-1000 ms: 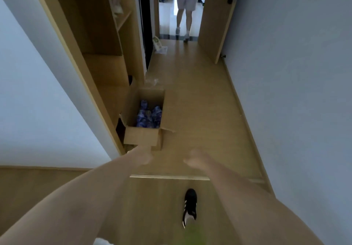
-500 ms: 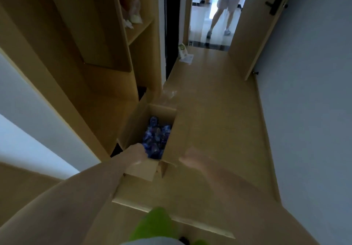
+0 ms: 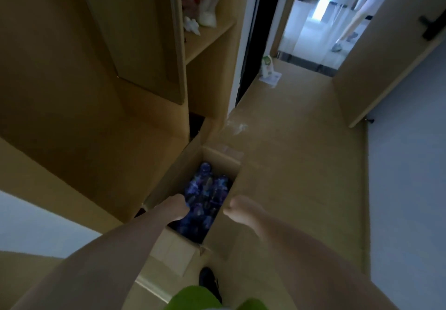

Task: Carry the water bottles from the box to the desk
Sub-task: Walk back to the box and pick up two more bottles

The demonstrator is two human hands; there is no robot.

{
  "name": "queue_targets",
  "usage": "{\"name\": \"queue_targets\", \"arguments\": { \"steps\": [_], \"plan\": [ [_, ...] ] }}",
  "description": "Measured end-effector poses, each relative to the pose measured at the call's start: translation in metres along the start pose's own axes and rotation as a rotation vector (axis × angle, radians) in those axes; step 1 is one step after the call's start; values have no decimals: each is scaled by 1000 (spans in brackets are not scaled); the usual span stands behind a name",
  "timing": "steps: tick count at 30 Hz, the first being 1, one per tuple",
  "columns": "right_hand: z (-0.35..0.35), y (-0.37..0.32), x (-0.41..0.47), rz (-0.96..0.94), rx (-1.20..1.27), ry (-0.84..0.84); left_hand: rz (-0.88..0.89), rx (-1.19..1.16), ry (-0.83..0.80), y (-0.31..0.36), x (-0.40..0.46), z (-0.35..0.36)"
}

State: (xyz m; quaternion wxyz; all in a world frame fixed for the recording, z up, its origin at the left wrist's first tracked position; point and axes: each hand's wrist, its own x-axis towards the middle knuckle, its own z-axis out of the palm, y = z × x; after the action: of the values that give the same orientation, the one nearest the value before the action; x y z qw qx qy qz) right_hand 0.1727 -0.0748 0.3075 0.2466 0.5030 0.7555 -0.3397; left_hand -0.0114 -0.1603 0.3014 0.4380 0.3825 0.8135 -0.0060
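Both arms now reach further: left hand over the water bottles inside the cardboard box, grip unclear. Right hand at the box's right flap, fingers loosely curled, holding nothing.

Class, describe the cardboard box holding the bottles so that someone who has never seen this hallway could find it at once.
Start at the tall wooden cabinet along the hallway's left side. On the floor at its foot stands an open cardboard box, just ahead of the person's left hand and right hand. It is the only box there, flaps open, holding blue-wrapped water bottles.
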Motion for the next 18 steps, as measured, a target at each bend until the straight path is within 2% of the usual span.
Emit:
{"name": "queue_targets", "arguments": {
  "steps": [2, 9, 13, 18],
  "plan": [
    [-13, -8, 23, -22, -5, -5, -35, -43, -23, -1, 17, -6],
    [-16, -32, 94, -100, -70, -191, -223, -161, -39, -18, 58, -9],
    [-13, -42, 140, -158, -215, -283, -342, -276, -20, -28, 84, -4],
    [-20, -51, 210, -258, -310, -388, -534, -610, 64, -17, 134, 7]
  ]
}}
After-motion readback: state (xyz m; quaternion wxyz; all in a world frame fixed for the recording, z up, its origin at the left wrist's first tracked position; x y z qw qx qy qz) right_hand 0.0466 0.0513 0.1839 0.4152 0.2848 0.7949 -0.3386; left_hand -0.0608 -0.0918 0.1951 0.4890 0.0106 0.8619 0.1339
